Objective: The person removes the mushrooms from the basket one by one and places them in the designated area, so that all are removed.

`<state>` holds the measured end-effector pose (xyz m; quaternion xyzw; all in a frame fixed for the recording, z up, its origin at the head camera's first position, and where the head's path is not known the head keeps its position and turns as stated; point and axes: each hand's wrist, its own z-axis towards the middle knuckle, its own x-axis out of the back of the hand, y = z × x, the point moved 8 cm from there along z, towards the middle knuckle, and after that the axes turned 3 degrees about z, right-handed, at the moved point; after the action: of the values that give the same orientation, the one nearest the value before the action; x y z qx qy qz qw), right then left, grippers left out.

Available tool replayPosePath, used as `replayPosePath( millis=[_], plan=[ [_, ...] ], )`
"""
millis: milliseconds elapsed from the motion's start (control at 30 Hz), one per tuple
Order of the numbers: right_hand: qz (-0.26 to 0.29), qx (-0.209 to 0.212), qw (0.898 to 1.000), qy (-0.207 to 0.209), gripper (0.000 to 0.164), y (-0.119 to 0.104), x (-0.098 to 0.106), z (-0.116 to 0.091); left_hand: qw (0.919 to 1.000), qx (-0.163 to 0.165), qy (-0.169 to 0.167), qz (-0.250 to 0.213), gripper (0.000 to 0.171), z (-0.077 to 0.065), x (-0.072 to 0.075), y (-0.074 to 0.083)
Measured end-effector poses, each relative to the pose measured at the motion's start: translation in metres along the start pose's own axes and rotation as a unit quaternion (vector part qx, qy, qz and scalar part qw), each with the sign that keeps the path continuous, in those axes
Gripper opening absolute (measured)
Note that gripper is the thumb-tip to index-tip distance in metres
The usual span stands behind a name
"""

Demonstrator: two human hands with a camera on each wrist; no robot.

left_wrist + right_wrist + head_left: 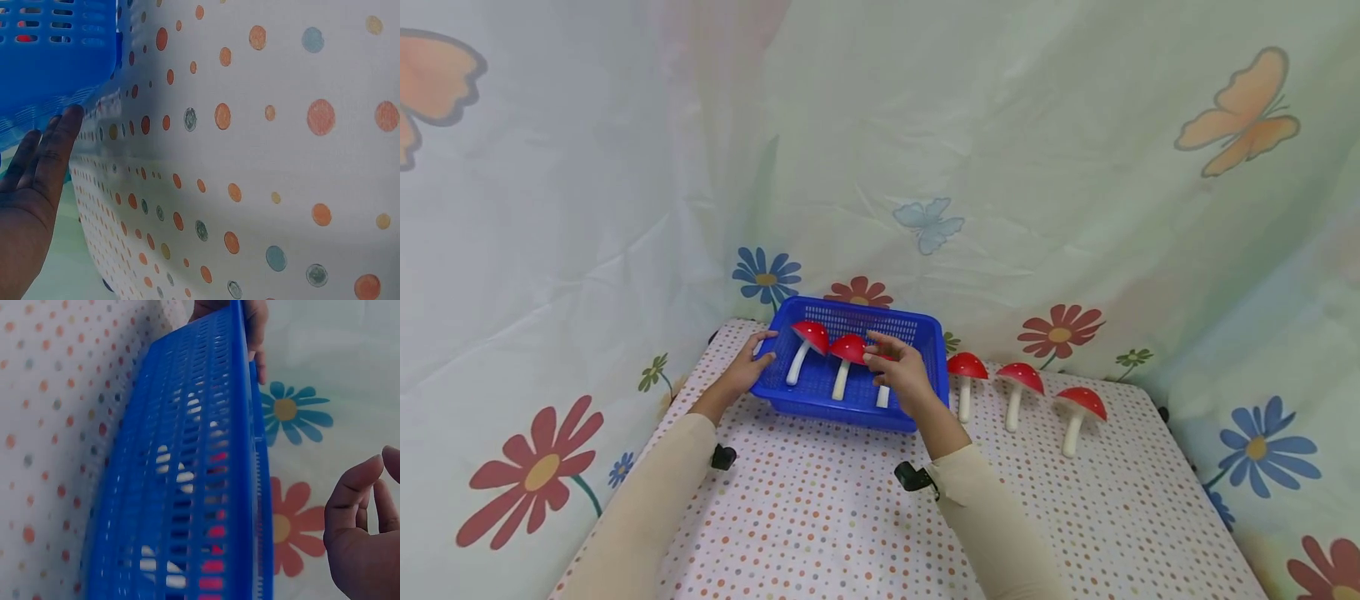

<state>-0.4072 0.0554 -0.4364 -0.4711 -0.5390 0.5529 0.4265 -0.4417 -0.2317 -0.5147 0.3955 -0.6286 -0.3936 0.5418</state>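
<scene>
A blue plastic basket [850, 417] stands at the back of the table, holding red-capped toy mushrooms with white stems. One mushroom [808, 346] leans at its left, another mushroom [847, 354] lies in the middle, and a third mushroom [883, 396] is partly hidden behind my right hand. My left hand [747, 367] is at the basket's left end, its fingers extended along the outer wall in the left wrist view. Above the basket's right part hovers my right hand [901, 375], fingers loosely bent; in the right wrist view nothing is between them.
Right of the basket, a mushroom [966, 383], another mushroom [1017, 392] and one more mushroom [1078, 412] lie in a row on the dotted tablecloth [820, 517]. A curtain [850, 167] printed with flowers and butterflies hangs close behind the table and along its sides.
</scene>
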Motion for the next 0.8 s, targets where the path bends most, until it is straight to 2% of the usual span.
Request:
replayPosePath(
  millis=[167, 367, 500, 600, 733, 800],
  plan=[
    [0.021, -0.027, 0.999, 0.003, 0.046, 0.013, -0.014, 0.024, 0.9999, -0.007, 0.002, -0.01, 0.047, 0.0, 0.001, 0.001],
    [0.044, -0.06, 0.996, 0.047, 0.057, 0.036, -0.011, 0.041, 0.9999, -0.004, 0.004, -0.011, 0.048, -0.002, 0.001, -0.003],
    [0.02, -0.075, 0.994, 0.078, 0.061, 0.049, -0.005, 0.045, 0.9999, -0.008, 0.003, -0.008, 0.049, -0.003, -0.001, -0.002],
    [-0.019, -0.087, 0.992, 0.086, 0.077, 0.058, -0.001, 0.05, 0.9998, -0.013, 0.011, -0.007, 0.048, -0.003, 0.0, 0.0],
    [-0.073, -0.128, 0.988, 0.051, 0.107, 0.073, -0.003, 0.055, 0.9998, -0.009, 0.018, -0.001, 0.046, -0.001, 0.002, -0.003],
    [-0.094, -0.147, 0.984, 0.034, 0.114, 0.079, -0.004, 0.057, 0.9999, -0.007, 0.015, 0.002, 0.046, 0.0, 0.001, -0.003]
  ],
)
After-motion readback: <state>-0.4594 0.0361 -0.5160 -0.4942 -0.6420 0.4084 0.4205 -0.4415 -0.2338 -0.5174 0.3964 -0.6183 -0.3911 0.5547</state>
